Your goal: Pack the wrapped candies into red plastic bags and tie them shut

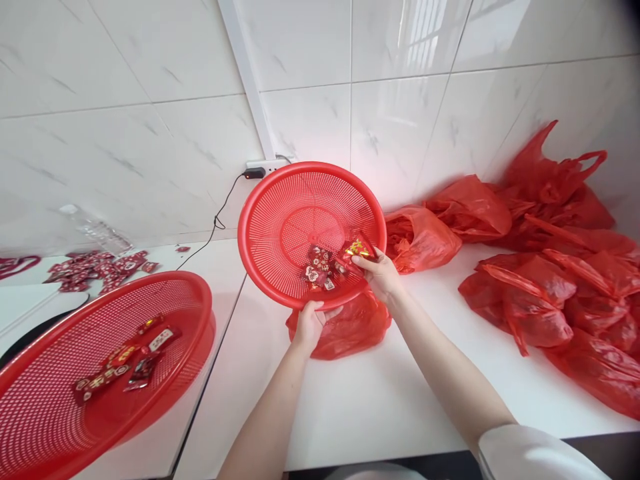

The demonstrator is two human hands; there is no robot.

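Basket (pixel 270 223), held over white table (pixel 375 407), tiled wall (pixel 305 47)

The held basket (pixel 273 220) is smooth, perforated plastic, faintly glossy at the rim — the packet (pixel 361 245) shiny film, the bags (pixel 535 293) thin, crinkled plastic, the wall tiles (pixel 305 40) polished.

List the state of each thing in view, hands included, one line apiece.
Held basket: tilted, sparsely filled
Left hand: gripping held basket's rim
Right hand: pinching packet
Left basket: set down, sparsely filled
Near bag: below held basket, partly hidden
Right bags: bulging, bunched together
Loose packets: heaped
Plug: plugged in
Bottle: upright or lying, cannot tell
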